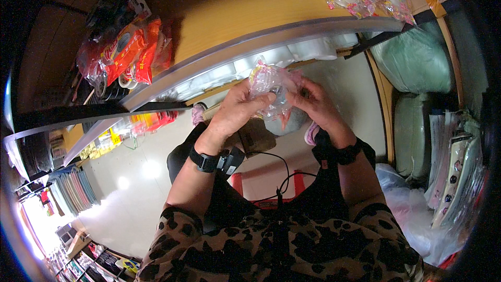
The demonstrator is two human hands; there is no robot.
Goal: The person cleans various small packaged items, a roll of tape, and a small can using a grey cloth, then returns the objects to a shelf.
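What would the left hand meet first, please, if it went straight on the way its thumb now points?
The left hand would first push into the clear plastic bag it already holds; beyond that, probably the right hand, though depth is unclear.

Head view: 1 fisheye camera on the wearer's head, facing steeply down.
Patterned top [235,250]: close, across 6 o'clock.
Left hand [241,108]: near, toward 11 o'clock.
Right hand [318,106]: near, toward 2 o'clock.
Wooden shelf [235,13]: ahead at 12 o'clock, bowed by the fisheye bend.
Pale floor [128,198]: farther, at 8 o'clock.
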